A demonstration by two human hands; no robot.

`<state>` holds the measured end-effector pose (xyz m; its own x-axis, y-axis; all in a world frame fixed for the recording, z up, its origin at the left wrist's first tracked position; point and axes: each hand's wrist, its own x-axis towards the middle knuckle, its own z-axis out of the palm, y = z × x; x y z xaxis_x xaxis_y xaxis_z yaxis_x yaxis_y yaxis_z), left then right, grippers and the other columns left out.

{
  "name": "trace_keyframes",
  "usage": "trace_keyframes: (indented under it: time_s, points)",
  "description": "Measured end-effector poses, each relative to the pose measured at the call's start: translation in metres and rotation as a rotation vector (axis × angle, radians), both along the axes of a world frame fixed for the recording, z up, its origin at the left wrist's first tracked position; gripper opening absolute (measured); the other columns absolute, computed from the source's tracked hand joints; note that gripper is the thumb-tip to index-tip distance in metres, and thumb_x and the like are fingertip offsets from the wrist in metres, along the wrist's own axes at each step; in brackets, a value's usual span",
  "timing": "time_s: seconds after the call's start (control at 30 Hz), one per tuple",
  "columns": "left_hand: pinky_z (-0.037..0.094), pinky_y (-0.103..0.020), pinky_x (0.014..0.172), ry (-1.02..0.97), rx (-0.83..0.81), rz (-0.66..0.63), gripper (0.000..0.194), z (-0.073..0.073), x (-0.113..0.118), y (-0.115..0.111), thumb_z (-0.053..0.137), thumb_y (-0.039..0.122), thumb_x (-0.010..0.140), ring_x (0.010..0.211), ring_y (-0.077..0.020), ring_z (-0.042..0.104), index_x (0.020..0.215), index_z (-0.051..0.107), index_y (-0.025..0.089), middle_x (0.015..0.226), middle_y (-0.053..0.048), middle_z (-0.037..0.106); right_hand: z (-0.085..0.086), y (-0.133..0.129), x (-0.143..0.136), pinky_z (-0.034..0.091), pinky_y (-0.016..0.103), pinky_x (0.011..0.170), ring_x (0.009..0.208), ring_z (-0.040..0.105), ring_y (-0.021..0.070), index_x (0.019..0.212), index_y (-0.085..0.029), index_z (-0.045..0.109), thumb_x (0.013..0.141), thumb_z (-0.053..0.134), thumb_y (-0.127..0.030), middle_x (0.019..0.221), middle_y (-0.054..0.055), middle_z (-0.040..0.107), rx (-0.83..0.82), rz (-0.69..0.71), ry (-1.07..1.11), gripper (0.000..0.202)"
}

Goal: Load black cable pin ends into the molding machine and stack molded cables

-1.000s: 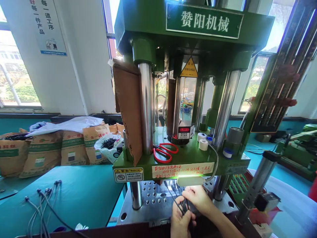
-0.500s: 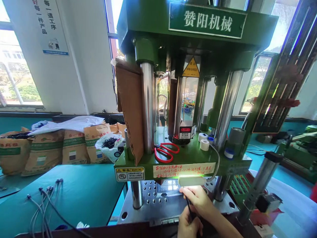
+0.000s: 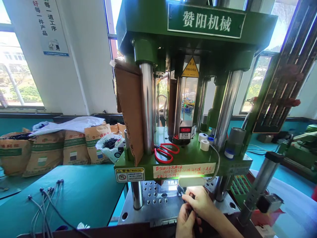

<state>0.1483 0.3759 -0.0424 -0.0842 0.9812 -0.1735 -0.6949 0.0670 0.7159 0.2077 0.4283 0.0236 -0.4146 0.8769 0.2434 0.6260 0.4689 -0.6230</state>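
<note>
Both hands are in front of the green press (image 3: 138, 162), over its metal lower plate (image 3: 158, 206). My right hand (image 3: 201, 200) is closed on a dark cable (image 3: 180, 189), whose thick dark end sticks out past the fingertips toward the upper left. Just below it, my left hand (image 3: 185, 218) is closed round the same cable, with its thumb on top. Fingers hide most of the cable. A lit lamp (image 3: 192, 181) hangs under the press's upper plate, just above my right hand.
Red-handled scissors (image 3: 167, 153) and white tape rolls (image 3: 204, 144) lie on the press's upper plate. Several grey cables (image 3: 46, 205) rest on the green table (image 3: 81, 185) at left. A cardboard sheet (image 3: 128, 109) leans on a column. Paper sacks (image 3: 47, 152) stand behind.
The cable's dark end now shows beyond my right fingertips, where it was hidden before. My right hand has shifted slightly right, and my left hand has moved a little left and up.
</note>
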Motion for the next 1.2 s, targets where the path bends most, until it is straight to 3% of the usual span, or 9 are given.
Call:
trace_keyframes:
  time_s: [0.17,0.5,0.73,0.87,0.93,1.0,1.1,1.2]
  points:
    - [0.032,-0.019,0.039,-0.008,-0.001,-0.011,0.051,0.003,-0.002,-0.002,0.074,0.047,0.048,0.047,-0.0078,0.045,0.081,0.054,0.015,0.060,0.003,0.051,0.000,0.001,0.001,0.027,0.024,0.055,0.055,0.042,0.0109,0.048,-0.017,0.042,0.073,0.048,-0.025,0.050,-0.003,0.046,0.005,0.038,0.018,0.027]
    - [0.031,-0.019,0.038,-0.015,-0.059,0.087,0.047,-0.005,-0.002,0.003,0.067,0.041,0.049,0.045,-0.0070,0.045,0.082,0.049,0.015,0.060,0.003,0.051,-0.005,0.005,0.005,0.025,0.024,0.054,0.053,0.037,0.0095,0.049,-0.018,0.034,0.079,0.043,-0.023,0.052,-0.005,0.035,0.080,0.292,0.122,0.032]
    - [0.035,-0.019,0.039,0.095,-0.057,0.180,0.038,-0.007,-0.003,0.003,0.058,0.035,0.052,0.046,-0.0076,0.048,0.082,0.047,0.016,0.064,0.003,0.049,-0.012,0.017,0.014,0.034,0.024,0.057,0.057,0.043,0.0123,0.050,-0.018,0.045,0.079,0.043,-0.040,0.052,-0.002,0.043,-0.046,0.151,0.174,0.036]
    - [0.038,-0.019,0.039,0.145,-0.001,0.240,0.050,-0.001,-0.004,0.000,0.054,0.028,0.052,0.046,-0.0079,0.048,0.098,0.037,0.019,0.067,0.005,0.051,-0.017,0.021,0.016,0.036,0.025,0.057,0.057,0.044,0.0131,0.054,-0.019,0.046,0.073,0.048,-0.045,0.054,-0.002,0.046,-0.090,0.050,0.232,0.033]
    - [0.038,-0.019,0.039,0.145,0.029,0.265,0.053,0.003,-0.002,-0.002,0.054,0.026,0.053,0.045,-0.0086,0.049,0.100,0.030,0.023,0.067,0.006,0.052,-0.018,0.022,0.015,0.034,0.024,0.051,0.052,0.039,0.0110,0.055,-0.019,0.041,0.067,0.053,-0.044,0.051,-0.004,0.040,-0.152,0.020,0.259,0.030]
    - [0.038,-0.018,0.038,0.137,0.042,0.271,0.046,0.005,0.000,-0.004,0.056,0.027,0.054,0.044,-0.0088,0.050,0.090,0.027,0.025,0.066,0.007,0.053,-0.019,0.021,0.012,0.031,0.023,0.048,0.049,0.037,0.0094,0.059,-0.019,0.041,0.064,0.055,-0.042,0.051,-0.006,0.038,-0.315,0.087,0.275,0.027]
    - [0.036,-0.018,0.037,0.115,0.064,0.238,0.043,0.005,0.001,-0.005,0.060,0.027,0.055,0.041,-0.0087,0.050,0.076,0.023,0.025,0.064,0.006,0.055,-0.020,0.015,0.009,0.034,0.020,0.048,0.056,0.047,0.0101,0.075,-0.016,0.052,0.067,0.056,-0.039,0.062,-0.003,0.051,-0.567,0.282,0.341,0.025]
    - [0.037,-0.019,0.038,0.109,0.050,0.172,0.045,0.005,-0.002,-0.004,0.067,0.026,0.053,0.041,-0.0103,0.051,0.077,0.029,0.024,0.059,0.006,0.055,-0.020,0.008,0.007,0.034,0.018,0.043,0.050,0.047,0.0080,0.093,-0.015,0.055,0.070,0.057,-0.040,0.071,-0.001,0.059,-0.713,0.326,0.356,0.034]
